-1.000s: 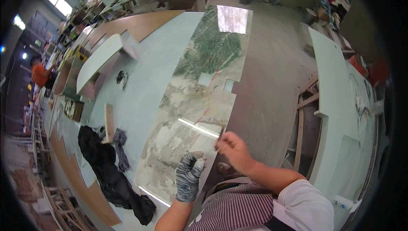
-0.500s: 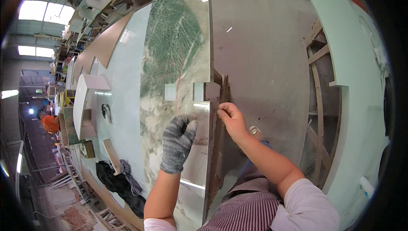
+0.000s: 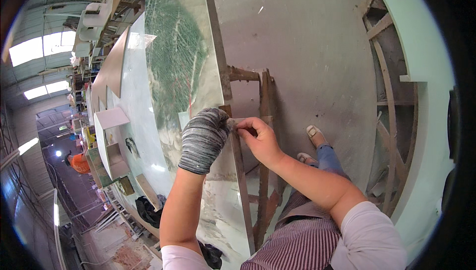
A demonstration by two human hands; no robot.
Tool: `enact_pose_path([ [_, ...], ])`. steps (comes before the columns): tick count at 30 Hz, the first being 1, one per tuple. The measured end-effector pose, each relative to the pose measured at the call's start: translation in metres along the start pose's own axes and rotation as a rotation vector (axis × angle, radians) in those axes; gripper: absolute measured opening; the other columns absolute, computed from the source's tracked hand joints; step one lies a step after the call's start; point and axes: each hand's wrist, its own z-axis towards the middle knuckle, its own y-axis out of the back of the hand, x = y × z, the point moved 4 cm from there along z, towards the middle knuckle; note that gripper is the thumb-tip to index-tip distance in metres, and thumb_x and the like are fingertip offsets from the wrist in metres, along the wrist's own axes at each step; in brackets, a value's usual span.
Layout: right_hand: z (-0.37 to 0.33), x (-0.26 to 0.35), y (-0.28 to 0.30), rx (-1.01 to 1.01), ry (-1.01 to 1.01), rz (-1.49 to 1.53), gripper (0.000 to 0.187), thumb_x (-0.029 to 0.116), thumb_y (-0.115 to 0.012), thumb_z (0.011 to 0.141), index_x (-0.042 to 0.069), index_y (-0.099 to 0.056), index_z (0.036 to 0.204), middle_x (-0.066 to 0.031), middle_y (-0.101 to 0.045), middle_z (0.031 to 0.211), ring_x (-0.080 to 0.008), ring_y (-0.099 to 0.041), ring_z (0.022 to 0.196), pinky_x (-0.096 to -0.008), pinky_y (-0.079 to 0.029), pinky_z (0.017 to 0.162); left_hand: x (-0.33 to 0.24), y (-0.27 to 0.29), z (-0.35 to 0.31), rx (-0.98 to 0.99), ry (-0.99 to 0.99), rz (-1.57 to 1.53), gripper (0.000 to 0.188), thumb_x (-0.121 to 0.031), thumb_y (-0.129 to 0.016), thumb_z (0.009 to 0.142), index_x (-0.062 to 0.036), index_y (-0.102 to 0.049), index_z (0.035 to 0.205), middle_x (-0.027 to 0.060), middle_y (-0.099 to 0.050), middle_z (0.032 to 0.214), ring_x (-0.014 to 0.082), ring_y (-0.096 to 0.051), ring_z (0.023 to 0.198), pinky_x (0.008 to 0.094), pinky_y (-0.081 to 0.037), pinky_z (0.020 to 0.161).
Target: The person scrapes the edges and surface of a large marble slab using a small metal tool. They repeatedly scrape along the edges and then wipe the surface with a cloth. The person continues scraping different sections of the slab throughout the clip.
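Observation:
My left hand (image 3: 204, 141), in a grey striped knit glove, is curled closed over the edge of a long polished stone slab (image 3: 220, 208) with green and cream veining. Its fingertips come close to those of my bare right hand (image 3: 262, 142), whose thumb and forefinger are pinched together just off the slab's edge. Anything the fingers hold is too small or hidden to make out. Part of a square cut-out (image 3: 184, 119) shows beside the glove; my left hand covers the rest of that area. A thin red line runs along the slab above it.
Wooden trestle legs (image 3: 264, 96) stand under the slab edge. A pale green surface (image 3: 436, 136) curves along the right. Left of the slab are a white angled panel piece (image 3: 102, 141) and black cloth (image 3: 148, 211). A person in orange (image 3: 79, 163) is far left.
Both hands have come together at the slab's edge, the left moving up and right. The view has shifted and turned, so the slab appears further left and more of my feet shows.

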Motion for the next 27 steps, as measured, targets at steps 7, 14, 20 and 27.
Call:
enact_pose_path([
  [7, -0.004, 0.001, -0.003, -0.086, -0.023, 0.044, 0.012, -0.001, -0.069, 0.088, 0.001, -0.066, 0.099, -0.0061, -0.065, 0.099, -0.0139, -0.064, 0.087, -0.0279, -0.053, 0.077, -0.001, 0.004, 0.004, -0.011, -0.089, 0.035, 0.015, -0.018, -0.074, 0.085, -0.0044, -0.070, 0.090, 0.0174, -0.066, 0.085, 0.0377, -0.063, 0.082, 0.0442, -0.052, 0.074],
  [14, -0.007, 0.012, -0.005, -0.131, 0.054, -0.035, 0.009, 0.000, -0.071, 0.086, 0.001, -0.068, 0.095, -0.0065, -0.065, 0.096, -0.0145, -0.064, 0.084, -0.0280, -0.052, 0.073, -0.010, 0.011, -0.008, -0.066, -0.220, 0.083, 0.008, -0.010, -0.072, 0.084, -0.0054, -0.067, 0.088, 0.0167, -0.064, 0.084, 0.0386, -0.062, 0.079, 0.0440, -0.051, 0.070],
  [20, -0.001, 0.015, -0.003, -0.121, 0.113, -0.068, 0.010, 0.000, -0.071, 0.085, 0.002, -0.068, 0.094, -0.0057, -0.063, 0.092, -0.0152, -0.063, 0.082, -0.0274, -0.052, 0.072, -0.016, 0.013, -0.010, -0.133, -0.200, 0.044, 0.008, -0.010, -0.072, 0.085, -0.0050, -0.066, 0.085, 0.0166, -0.064, 0.080, 0.0386, -0.062, 0.077, 0.0441, -0.050, 0.069],
  [27, 0.001, 0.020, -0.003, -0.111, 0.188, -0.082, 0.009, -0.001, -0.071, 0.084, 0.002, -0.068, 0.092, -0.0054, -0.062, 0.093, -0.0156, -0.063, 0.083, -0.0276, -0.053, 0.070, -0.016, 0.013, -0.018, -0.180, -0.194, 0.093, 0.009, -0.009, -0.074, 0.084, -0.0059, -0.066, 0.086, 0.0148, -0.064, 0.081, 0.0373, -0.061, 0.075, 0.0430, -0.050, 0.068],
])
